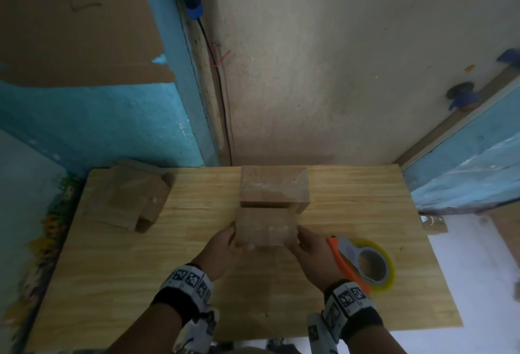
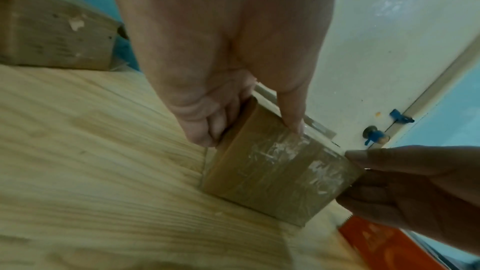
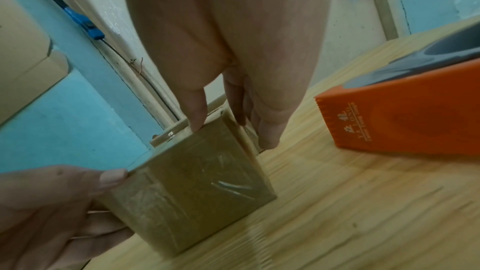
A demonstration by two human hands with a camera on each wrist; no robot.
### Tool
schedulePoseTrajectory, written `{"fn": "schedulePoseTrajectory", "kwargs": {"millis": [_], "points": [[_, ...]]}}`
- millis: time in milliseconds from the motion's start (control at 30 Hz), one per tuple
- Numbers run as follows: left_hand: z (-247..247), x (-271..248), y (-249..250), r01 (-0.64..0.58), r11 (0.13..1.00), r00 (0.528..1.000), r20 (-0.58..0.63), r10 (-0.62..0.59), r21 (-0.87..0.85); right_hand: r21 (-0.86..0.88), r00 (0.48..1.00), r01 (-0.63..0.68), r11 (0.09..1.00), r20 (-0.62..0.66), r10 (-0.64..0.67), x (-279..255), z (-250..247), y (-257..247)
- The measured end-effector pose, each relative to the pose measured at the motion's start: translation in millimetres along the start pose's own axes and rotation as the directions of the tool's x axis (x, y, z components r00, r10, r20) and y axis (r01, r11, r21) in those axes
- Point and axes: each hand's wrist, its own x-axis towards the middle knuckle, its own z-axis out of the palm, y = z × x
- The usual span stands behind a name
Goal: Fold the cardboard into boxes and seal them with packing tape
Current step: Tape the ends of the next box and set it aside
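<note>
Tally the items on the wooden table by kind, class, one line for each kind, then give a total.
Sealed cardboard boxes: 2, the held box and the box behind it
Unfolded cardboard pieces: 1, the flat cardboard
Tape dispensers: 1, the tape dispenser
Total: 4

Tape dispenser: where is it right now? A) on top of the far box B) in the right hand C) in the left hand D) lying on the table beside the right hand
D: the tape dispenser lies on the table, while the right hand and left hand hold the taped box.
</note>
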Motion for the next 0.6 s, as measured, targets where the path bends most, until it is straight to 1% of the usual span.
{"fn": "schedulePoseTrajectory", "kwargs": {"millis": [100, 300, 400, 500, 600], "points": [[3.7, 9.7, -1.8, -0.037, 0.998, 0.999, 0.025, 0.036, 0.044, 0.053, 1.000, 0.013, 0.999, 0.010, -0.014, 4.1, -0.8, -2.6], [-8.3, 20.6, 0.1, 0.013, 0.996, 0.995, 0.100, -0.004, -0.084, 0.116, 0.992, -0.128, 0.985, 0.005, 0.128, 23.9, -1.2, -4.8], [-15.0, 25.5, 7.6, 0.025, 0.994, 0.997, 0.072, -0.017, -0.108, 0.105, 0.990, -0.141, 0.984, -0.011, 0.142, 29.9, 4.2, -12.1], [-21.1, 29.5, 9.8, -0.008, 0.997, 1.000, 0.026, 0.010, -0.076, 0.210, 0.985, -0.161, 0.964, -0.020, 0.169, 32.9, 8.8, -19.9], [-21.8, 30.4, 6.6, -0.051, 0.998, 0.999, 0.000, 0.051, -0.029, 0.215, 0.969, -0.234, 0.948, -0.024, 0.245, 33.4, 16.4, -22.3]]}}
